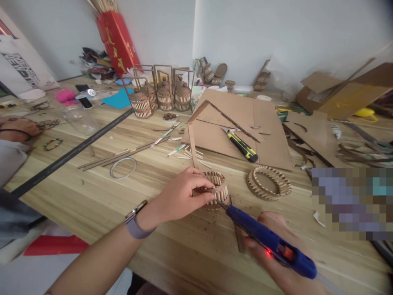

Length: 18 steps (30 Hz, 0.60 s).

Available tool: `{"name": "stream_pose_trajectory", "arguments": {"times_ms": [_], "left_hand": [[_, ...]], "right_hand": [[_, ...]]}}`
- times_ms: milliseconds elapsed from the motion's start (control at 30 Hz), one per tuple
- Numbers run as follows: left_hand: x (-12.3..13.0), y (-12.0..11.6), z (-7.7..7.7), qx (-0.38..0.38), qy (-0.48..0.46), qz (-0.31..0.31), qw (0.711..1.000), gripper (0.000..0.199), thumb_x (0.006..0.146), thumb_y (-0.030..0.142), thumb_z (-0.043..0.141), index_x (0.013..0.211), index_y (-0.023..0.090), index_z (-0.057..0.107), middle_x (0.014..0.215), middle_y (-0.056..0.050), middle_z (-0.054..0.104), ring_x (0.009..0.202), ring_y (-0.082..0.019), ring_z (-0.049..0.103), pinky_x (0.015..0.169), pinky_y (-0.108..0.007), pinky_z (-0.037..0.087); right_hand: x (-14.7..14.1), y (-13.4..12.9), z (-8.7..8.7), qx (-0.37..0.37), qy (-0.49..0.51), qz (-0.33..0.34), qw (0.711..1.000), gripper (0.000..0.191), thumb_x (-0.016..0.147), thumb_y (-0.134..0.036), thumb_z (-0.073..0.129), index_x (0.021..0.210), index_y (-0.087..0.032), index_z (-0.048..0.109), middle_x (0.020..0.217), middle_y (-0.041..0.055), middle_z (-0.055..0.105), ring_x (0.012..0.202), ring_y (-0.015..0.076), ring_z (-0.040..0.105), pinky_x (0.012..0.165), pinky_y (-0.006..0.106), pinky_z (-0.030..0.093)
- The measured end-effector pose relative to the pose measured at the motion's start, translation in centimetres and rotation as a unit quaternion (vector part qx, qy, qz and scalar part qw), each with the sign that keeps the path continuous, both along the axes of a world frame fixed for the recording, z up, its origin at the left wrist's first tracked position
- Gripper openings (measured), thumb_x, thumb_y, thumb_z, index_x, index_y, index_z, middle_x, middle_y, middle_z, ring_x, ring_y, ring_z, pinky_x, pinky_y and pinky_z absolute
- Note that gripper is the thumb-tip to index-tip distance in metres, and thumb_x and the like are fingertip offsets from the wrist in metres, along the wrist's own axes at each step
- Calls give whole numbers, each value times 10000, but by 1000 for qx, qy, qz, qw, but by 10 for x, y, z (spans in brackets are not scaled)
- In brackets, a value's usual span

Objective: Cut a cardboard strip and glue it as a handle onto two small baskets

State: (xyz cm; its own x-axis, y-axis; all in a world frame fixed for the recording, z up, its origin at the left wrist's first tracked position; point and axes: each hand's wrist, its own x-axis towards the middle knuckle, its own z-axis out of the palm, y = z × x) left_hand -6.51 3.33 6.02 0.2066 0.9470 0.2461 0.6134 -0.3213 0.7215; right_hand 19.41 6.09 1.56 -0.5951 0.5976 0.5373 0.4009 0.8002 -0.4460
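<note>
My left hand (187, 192), with a watch on its wrist, pinches the near left rim of a small round slatted basket (222, 190) standing on the table. A thin brown strip (192, 145) rises behind its fingers toward the cardboard. My right hand (270, 241) is wrapped round a blue glue gun (260, 235) with a red light lit. The gun's nozzle points at the basket's near side, just by my left fingertips. To the right lies another slatted ring (268, 183), untouched.
A yellow-black cutter (242, 145) lies on a cardboard sheet (270, 127). Behind stand several finished lidded baskets (166, 96) with tall handles. A white ring (123, 168) and thin strips lie left of centre. At the far left rests another person's hand (21, 129).
</note>
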Motion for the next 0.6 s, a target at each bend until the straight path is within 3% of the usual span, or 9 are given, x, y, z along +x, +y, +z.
{"name": "stream_pose_trajectory", "arguments": {"times_ms": [600], "left_hand": [[-1,-1,0,-5,-7,5,1000,57,881,198,664,897,180,716,890,-28,688,1014,-189,594,869,-289,462]], "right_hand": [[-8,-15,10,-98,15,-64,993,290,931,-417,536,681,-271,519,619,-11,497,585,194,503,607,353,406]]}}
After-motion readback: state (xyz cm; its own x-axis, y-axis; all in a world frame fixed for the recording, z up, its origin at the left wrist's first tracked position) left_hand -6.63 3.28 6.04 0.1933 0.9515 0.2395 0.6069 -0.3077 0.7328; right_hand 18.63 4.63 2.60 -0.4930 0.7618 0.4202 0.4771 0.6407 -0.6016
